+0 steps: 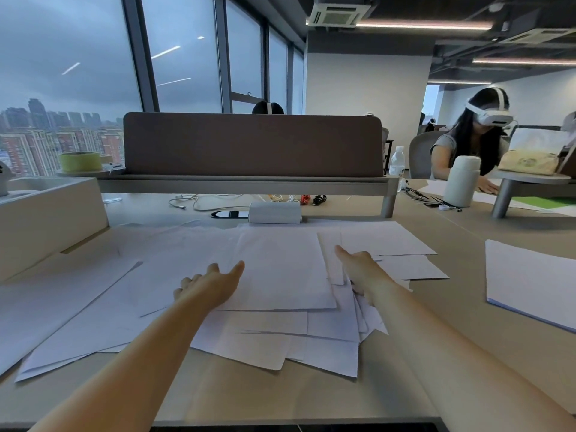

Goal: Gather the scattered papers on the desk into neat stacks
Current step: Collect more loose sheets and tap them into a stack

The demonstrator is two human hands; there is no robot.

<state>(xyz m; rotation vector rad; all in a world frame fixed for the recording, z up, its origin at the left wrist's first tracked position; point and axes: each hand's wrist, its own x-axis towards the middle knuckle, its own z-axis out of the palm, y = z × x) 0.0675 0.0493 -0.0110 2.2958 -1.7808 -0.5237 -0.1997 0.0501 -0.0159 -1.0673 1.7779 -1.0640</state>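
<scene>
Several white papers lie scattered and overlapping across the middle of the beige desk. More sheets spread to the left, and others reach toward the right. My left hand rests on the left edge of the top middle sheet, thumb stretched out over it and fingers partly curled at its edge. My right hand lies at that sheet's right edge, thumb pointing forward, its fingers hidden among the papers there. A separate neat stack sits at the far right.
A brown divider panel closes the back of the desk, with a white box and cables below it. A white shelf unit stands at the left. To the right are a white bottle and a seated person wearing a headset.
</scene>
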